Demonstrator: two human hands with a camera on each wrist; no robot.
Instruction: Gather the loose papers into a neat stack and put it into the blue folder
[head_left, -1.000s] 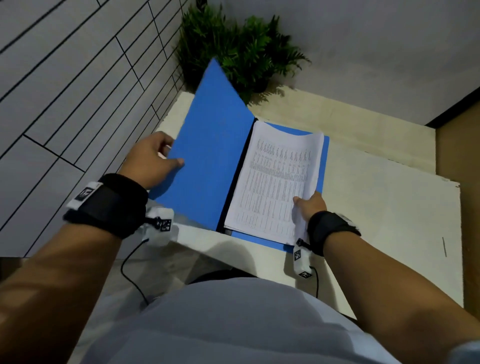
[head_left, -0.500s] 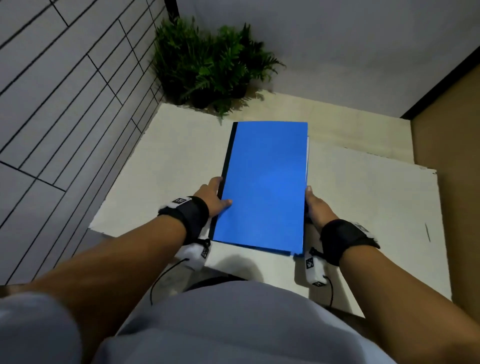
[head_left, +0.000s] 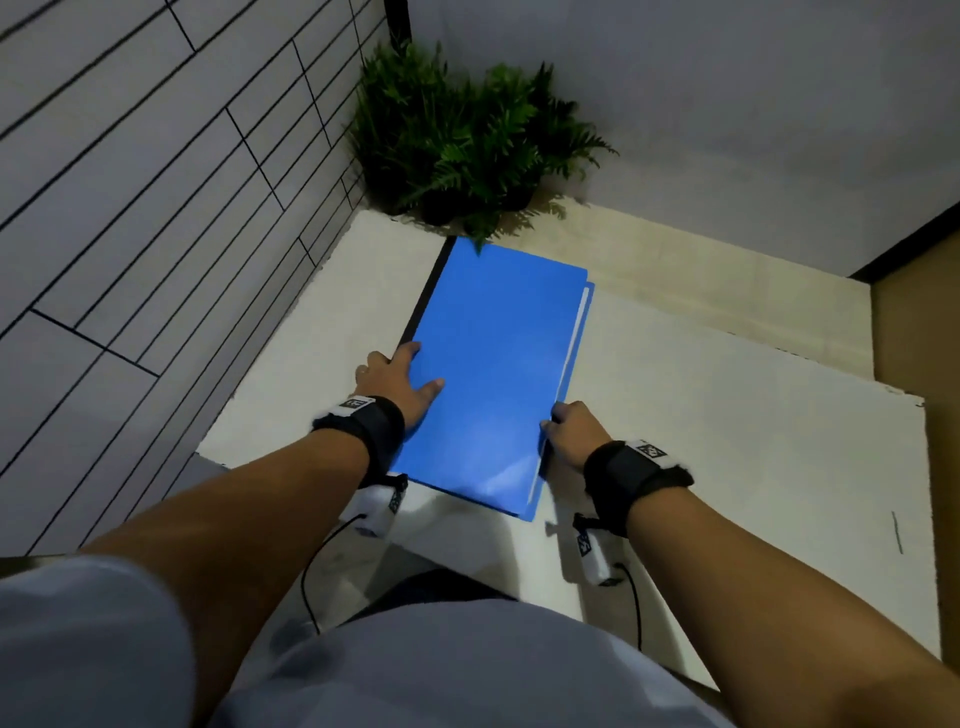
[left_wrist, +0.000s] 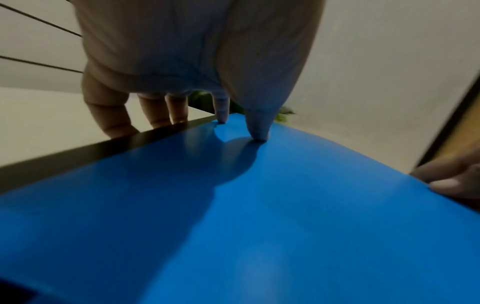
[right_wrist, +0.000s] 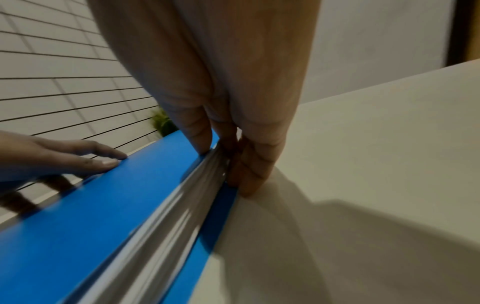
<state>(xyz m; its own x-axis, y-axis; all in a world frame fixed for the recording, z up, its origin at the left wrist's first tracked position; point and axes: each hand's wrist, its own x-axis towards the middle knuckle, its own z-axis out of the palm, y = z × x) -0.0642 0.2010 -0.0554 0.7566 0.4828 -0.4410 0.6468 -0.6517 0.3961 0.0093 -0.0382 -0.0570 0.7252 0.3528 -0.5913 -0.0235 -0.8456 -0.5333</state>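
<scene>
- Head view, bottom of the frame: a grey shirt and two bare forearms fill the foreground, each wrist wearing a black band with a small camera hanging under it.
- Just above, at centre, the blue folder (head_left: 493, 384) lies shut on the pale surface (head_left: 727, 441), its black spine along its left side and its open edge to the right.
- Left hand (head_left: 397, 384) lies flat on the cover near the spine, fingers straight and spread, gripping nothing; in the left wrist view the thumb and forefinger press the blue cover while the other fingers reach past the spine to the surface.
- Right hand (head_left: 571, 431) sits at the folder's right edge with fingers curled; the right wrist view shows the thumb on the top cover and the fingers against the lower edge, so it pinches that edge.
- Papers (right_wrist: 182, 201) show there as a pale band between the two blue covers, and in the head view as a thin white line along the right edge; the covers are slightly out of line.
- Judging from this, gathering and inserting are done, and no loose sheets are visible on the surface. What looks left is squaring the edge and letting go.
- Farthest, at the top centre, a green plant (head_left: 467, 140) stands in the corner.
</scene>
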